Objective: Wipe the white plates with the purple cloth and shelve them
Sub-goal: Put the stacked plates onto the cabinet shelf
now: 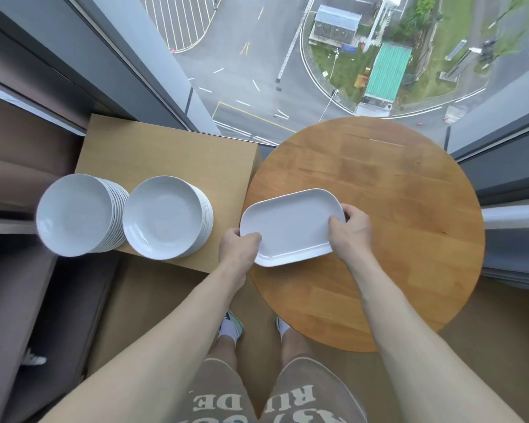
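Two stacks of round white plates sit along the near edge of the square wooden stand (171,154): the left stack (77,215) overhangs its left corner, the right stack (165,216) just beside it. My left hand (239,248) grips the rectangular white plate (290,228) by its near-left corner; my right hand (350,228) pinches its right end, over the round table's (394,209) left edge.

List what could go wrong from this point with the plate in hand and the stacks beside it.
1. The left stack of round white plates leans and overhangs the edge of the square light-wood table; a nudge might topple it.
2. The white rectangular plate is gripped only at its ends by the left hand and right hand, partly past the rim of the round wooden table; a slip could drop it.
3. No purple cloth is visible, so wiping may be skipped.
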A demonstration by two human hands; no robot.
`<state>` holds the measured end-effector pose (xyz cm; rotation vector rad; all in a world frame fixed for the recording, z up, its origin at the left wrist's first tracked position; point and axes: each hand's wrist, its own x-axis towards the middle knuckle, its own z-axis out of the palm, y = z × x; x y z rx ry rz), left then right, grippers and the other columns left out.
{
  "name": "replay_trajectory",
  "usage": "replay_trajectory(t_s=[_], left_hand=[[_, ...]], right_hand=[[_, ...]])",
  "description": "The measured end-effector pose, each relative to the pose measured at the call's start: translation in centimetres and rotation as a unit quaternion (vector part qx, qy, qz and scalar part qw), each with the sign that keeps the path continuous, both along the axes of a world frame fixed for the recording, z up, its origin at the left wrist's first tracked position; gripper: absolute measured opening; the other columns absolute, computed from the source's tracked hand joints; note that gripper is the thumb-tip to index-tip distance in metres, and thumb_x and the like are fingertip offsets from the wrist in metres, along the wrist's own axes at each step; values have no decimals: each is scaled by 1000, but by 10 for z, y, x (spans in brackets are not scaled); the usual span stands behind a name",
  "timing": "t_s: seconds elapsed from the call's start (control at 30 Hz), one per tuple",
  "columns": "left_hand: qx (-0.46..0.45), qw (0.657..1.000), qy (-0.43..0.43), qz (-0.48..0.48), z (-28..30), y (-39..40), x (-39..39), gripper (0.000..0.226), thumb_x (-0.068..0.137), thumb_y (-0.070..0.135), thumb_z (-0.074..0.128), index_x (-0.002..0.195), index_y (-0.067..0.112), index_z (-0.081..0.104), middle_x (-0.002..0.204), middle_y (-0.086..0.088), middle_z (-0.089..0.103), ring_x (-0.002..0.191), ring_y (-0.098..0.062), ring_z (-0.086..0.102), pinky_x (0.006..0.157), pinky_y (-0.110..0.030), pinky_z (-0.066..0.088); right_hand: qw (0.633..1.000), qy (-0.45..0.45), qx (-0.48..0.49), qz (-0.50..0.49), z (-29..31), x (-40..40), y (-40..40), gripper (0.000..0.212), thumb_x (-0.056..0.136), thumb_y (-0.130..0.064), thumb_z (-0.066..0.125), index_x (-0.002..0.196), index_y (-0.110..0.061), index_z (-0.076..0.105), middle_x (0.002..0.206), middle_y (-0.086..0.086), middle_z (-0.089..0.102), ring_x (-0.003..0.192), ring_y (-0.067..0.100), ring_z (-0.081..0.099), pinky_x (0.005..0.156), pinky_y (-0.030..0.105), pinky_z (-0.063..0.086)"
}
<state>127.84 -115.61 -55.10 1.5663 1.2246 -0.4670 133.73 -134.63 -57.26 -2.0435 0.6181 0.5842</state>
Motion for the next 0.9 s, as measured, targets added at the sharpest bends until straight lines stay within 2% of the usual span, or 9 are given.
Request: replay_trajectory(t_s=[0.1,0.2,0.4,0.53,0.6,0.7,0.77,0.83,0.9], left_hand=[[-50,998,-7,33,2,2,-10,29,81,19,72,102,17,52,111,-7,63,100,-23,64,86,-40,58],[-100,994,-20,46,12,4,-22,43,63,23,66,104,18,53,117,-10,65,109,-30,67,100,-52,56],[-148,980,-80,106,39,45,-59,44,64,17,63,107,7,72,106,-12,77,98,-30,71,88,-41,56],[-153,965,-118,179,62,100,-90,52,70,14,64,121,5,69,121,-20,74,110,-37,71,101,-50,53],[-134,964,-121,196,73,132,-109,46,75,14,63,121,4,68,119,-21,74,106,-36,71,98,-50,54],[-108,962,-119,223,86,180,-144,32,85,14,63,114,3,68,107,-19,75,90,-31,70,80,-41,54],[-94,953,-122,262,89,213,-172,40,80,19,65,116,1,68,111,-22,75,94,-33,70,84,-43,54],[-90,936,-130,315,91,243,-201,28,89,15,66,114,2,71,107,-20,76,96,-34,70,89,-46,54],[-86,916,-130,370,89,269,-229,20,95,10,63,112,3,71,102,-16,78,96,-34,72,95,-48,55]], right_hand=[[999,5,30,-29,5,2,-10,22,87,-14,58,104,-15,72,91,-5,70,87,18,65,73,29,49],[997,8,77,-10,23,2,-18,32,77,-17,58,103,-9,75,87,-3,69,79,16,63,72,31,49],[982,45,162,82,58,-17,-1,33,71,-26,59,98,-14,73,97,10,75,85,22,70,72,37,52],[968,97,176,152,66,-35,54,40,68,-27,57,105,-12,62,107,15,69,90,28,66,73,41,50],[954,120,191,199,71,-45,94,43,68,-28,55,108,-11,58,108,19,64,88,29,62,72,41,47],[921,144,230,279,80,-60,154,45,70,-27,54,114,-19,62,108,15,66,91,32,65,72,38,48],[894,154,254,335,85,-69,195,41,80,-24,57,120,-27,67,114,5,73,104,29,70,81,43,55],[873,156,253,387,90,-81,236,36,85,-31,61,121,-32,68,116,-2,75,107,25,70,89,46,57],[862,152,223,429,94,-95,278,42,79,-42,65,120,-32,67,116,-1,74,106,26,71,92,54,58]])
